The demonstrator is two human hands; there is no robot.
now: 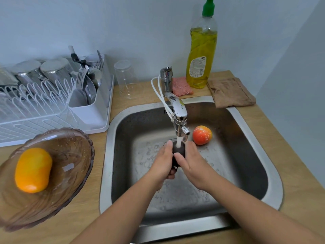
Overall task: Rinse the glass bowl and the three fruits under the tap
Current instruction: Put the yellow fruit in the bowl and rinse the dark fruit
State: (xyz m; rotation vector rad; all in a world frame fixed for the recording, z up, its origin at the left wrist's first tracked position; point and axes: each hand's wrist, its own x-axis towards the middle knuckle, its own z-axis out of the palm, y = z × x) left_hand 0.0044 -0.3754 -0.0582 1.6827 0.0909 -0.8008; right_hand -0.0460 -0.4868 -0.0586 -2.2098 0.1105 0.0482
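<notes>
Water runs from the tap (pixel 179 118) onto a dark fruit (pixel 179 150) held over the sink (pixel 249 131). My left hand (pixel 162 160) and my right hand (pixel 190 162) both grip that fruit from either side, hiding most of it. A red-orange fruit (pixel 201 135) lies wet on the sink floor, right of the tap. The tinted glass bowl (pixel 70 155) stands on the counter left of the sink, with an orange-yellow fruit (pixel 32 170) inside it.
A white dish rack (pixel 52 111) with steel cups and cutlery stands at the back left. An upturned clear glass (pixel 125 79), a pink sponge (pixel 181 85), a yellow dish soap bottle (pixel 202 55) and a brown cloth (pixel 230 92) line the counter behind the sink.
</notes>
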